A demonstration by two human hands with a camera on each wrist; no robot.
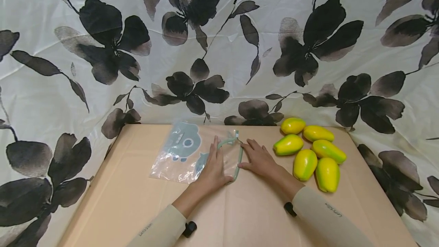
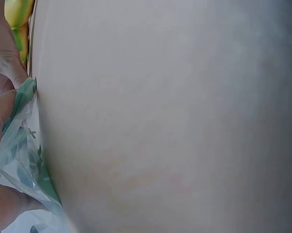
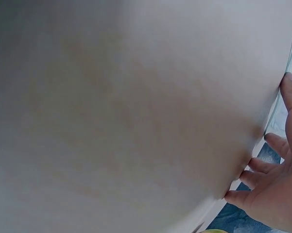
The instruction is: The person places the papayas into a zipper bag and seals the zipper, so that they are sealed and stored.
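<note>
A clear plastic zip bag (image 1: pixel 175 170) with blue cartoon prints and a green zip edge lies flat on the board. Across its right part rests my left hand (image 1: pixel 214 167), fingers stretched out and thumb spread toward the near end of the zip edge. My right hand (image 1: pixel 258 159) is at the bag's right side, fingertips right at the green edge. Between the hands the zip edge bends away from a straight line, and its two sides stand apart. In the left wrist view the bag's green edge (image 2: pixel 24 99) lifts beside the fingers.
Several glossy yellow-green mangoes (image 1: pixel 305 165) sit in a group just right of my right hand. The tan board (image 1: pixel 205 216) carries everything, and a white cloth with dark flowers (image 1: pixel 247 71) stands behind its far edge and continues down both sides.
</note>
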